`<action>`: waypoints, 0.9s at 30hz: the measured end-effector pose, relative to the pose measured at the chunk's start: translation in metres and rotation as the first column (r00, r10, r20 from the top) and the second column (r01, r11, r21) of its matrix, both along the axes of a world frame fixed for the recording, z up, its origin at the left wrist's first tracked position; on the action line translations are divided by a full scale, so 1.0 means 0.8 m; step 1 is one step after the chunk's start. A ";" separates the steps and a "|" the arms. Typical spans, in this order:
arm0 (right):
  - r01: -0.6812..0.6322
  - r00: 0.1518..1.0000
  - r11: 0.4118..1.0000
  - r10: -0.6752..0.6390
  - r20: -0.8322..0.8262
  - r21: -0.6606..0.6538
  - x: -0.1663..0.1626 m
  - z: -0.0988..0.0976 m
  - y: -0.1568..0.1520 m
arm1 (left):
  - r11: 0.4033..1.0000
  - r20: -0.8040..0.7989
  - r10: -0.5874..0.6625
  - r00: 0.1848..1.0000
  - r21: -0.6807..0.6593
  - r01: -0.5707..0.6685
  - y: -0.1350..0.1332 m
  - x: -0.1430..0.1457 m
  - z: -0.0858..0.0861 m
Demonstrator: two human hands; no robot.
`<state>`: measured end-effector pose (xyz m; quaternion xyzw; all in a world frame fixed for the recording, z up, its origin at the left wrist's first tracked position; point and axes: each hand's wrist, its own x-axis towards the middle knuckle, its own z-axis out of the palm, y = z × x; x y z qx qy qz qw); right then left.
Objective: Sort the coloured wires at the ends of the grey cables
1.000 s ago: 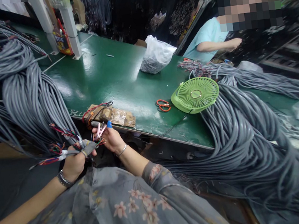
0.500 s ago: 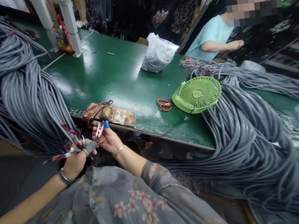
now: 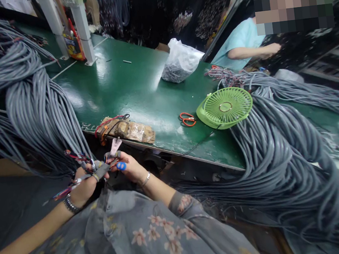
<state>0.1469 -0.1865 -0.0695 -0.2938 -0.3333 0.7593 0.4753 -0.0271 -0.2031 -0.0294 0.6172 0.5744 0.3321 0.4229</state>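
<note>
Over the near table edge, my left hand (image 3: 86, 188) is closed round grey cable ends with stripped coloured wires (image 3: 63, 192). A grey wrap covers what looks like its thumb. Touching those fingertips, my right hand (image 3: 131, 169) is closed in a pinch, with a blue cover (image 3: 121, 166) on one digit. A small pale pink clip-like tool (image 3: 115, 145) sticks up from its fingers; its lower end is hidden. Thin wires run between both hands. Beside them hangs a thick bundle of grey cables (image 3: 38, 105) with loose coloured ends.
A taped cardboard block (image 3: 136, 131) with wires lies at the table edge. Orange-handled scissors (image 3: 187, 119) and a green fan (image 3: 225, 106) are to its right. More grey cables (image 3: 275, 139) drape off the right side. A plastic bag (image 3: 180, 62) and a person (image 3: 237, 48) are farther back.
My right hand has turned and shifted slightly down and right. The pink tool now points upward, and the blue-covered digit has dropped below it. My left hand keeps its hold on the cables.
</note>
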 end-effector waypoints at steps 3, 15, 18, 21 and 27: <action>0.087 0.990 0.995 -0.092 0.105 0.050 -0.002 0.005 -0.011 | 0.999 0.017 -0.038 0.999 0.011 0.038 0.000 0.002 0.011; 0.124 0.978 0.989 -0.108 0.179 -0.077 -0.019 0.010 -0.011 | 0.986 0.027 -0.167 0.986 -0.010 0.167 0.004 -0.005 0.009; 0.113 0.980 0.985 -0.089 0.178 -0.127 -0.021 0.012 -0.010 | 0.982 0.027 -0.187 0.982 0.007 0.186 0.005 -0.008 0.000; 0.101 0.981 0.986 -0.075 0.180 -0.137 -0.020 0.015 -0.008 | 0.983 0.065 -0.185 0.981 -0.001 0.186 0.006 -0.014 -0.011; 0.079 0.986 0.987 -0.057 0.157 -0.138 -0.020 0.010 -0.009 | 0.987 0.093 -0.157 0.983 -0.008 0.159 0.005 -0.014 -0.010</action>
